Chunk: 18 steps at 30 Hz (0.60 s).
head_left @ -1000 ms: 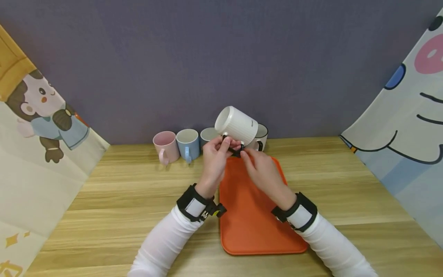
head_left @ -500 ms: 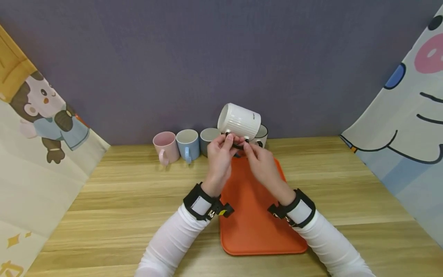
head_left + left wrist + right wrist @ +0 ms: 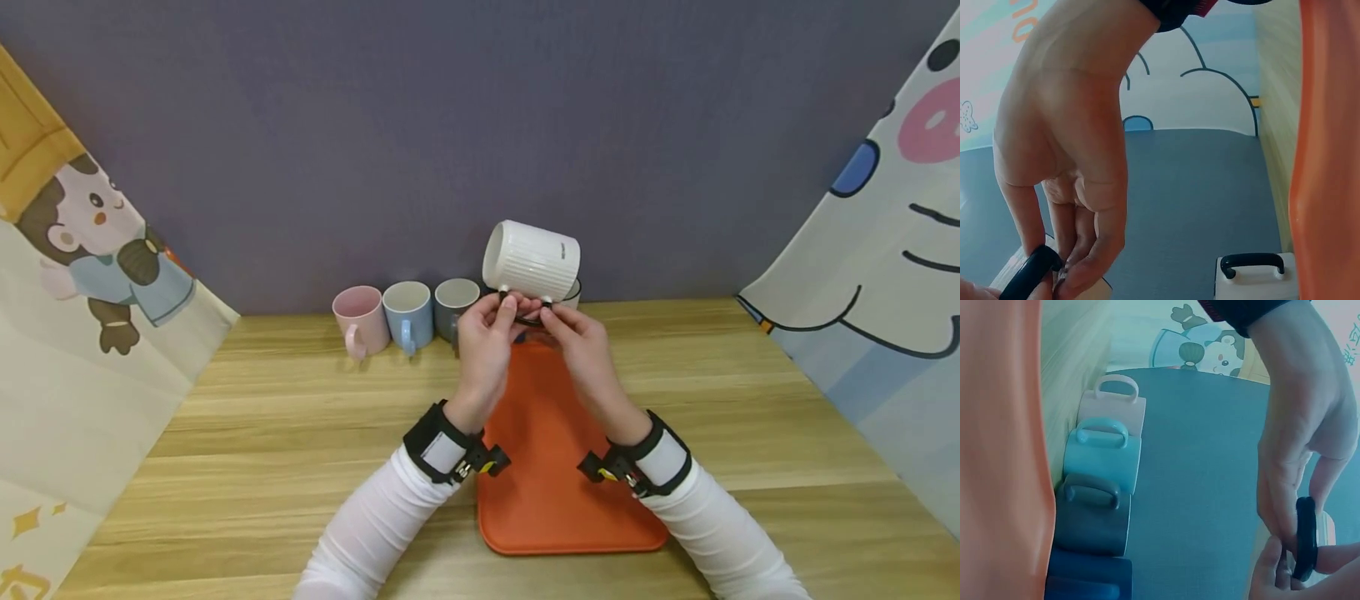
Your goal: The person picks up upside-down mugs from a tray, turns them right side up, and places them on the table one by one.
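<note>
A white ribbed mug with a black handle is held up on its side, its mouth facing left. My left hand pinches the handle near the mouth end, thumb on top. At the base end, my right hand pinches the same handle between thumb and fingers. In the left wrist view the right hand reaches down to the black handle, and the mug body is mostly hidden behind the fingers. Below the hands lies an orange tray.
Along the back wall stand a pink mug, a light blue mug and a dark grey mug. A dark blue mug shows in the right wrist view. A white mug with black handle stands right of these, mostly covered in the head view.
Both hands have moved a little right and up with the white ribbed mug, which has tipped closer to level. The grip on the handle stays. The row of mugs and the tray have not moved.
</note>
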### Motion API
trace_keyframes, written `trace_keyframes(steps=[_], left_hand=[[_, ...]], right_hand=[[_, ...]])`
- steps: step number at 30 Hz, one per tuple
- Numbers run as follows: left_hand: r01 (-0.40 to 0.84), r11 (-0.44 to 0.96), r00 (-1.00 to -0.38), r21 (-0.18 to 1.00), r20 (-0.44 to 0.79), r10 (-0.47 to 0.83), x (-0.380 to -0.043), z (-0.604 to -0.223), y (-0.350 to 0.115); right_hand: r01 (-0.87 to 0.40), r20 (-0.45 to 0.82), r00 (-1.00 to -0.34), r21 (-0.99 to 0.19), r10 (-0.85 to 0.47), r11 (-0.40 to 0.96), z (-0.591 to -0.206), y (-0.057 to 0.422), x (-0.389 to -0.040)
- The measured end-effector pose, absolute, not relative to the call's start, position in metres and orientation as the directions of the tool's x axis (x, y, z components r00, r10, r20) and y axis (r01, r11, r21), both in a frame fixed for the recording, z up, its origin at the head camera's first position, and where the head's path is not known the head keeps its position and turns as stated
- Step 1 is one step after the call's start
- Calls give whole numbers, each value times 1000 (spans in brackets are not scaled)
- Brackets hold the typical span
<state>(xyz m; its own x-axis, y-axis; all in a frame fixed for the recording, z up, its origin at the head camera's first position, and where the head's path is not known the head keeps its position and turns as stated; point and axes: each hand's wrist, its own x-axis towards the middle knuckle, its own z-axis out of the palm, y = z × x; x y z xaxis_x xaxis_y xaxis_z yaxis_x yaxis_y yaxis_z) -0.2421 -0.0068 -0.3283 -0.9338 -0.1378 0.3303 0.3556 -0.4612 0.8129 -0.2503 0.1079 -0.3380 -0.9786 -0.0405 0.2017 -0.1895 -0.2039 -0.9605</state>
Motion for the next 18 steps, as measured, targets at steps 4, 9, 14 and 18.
trace_keyframes(steps=[4, 9, 14, 18], left_hand=[[350, -356, -936, 866, 314, -156, -243, -330, -8], [345, -212, -934, 914, 313, -173, -243, -331, -11], [354, -165, -929, 921, 325, -177, -244, -331, -12], [351, -155, -928, 924, 321, -190, -244, -333, -12]], right_hand=[[-169, 177, -984, -959, -15, -227, -337, 108, -250], [-156, 160, -987, -957, 3, -244, -336, 109, -251], [-141, 146, -989, -951, 1, -275, -334, 110, -251], [-103, 112, -994, -952, -15, -289, -334, 110, -250]])
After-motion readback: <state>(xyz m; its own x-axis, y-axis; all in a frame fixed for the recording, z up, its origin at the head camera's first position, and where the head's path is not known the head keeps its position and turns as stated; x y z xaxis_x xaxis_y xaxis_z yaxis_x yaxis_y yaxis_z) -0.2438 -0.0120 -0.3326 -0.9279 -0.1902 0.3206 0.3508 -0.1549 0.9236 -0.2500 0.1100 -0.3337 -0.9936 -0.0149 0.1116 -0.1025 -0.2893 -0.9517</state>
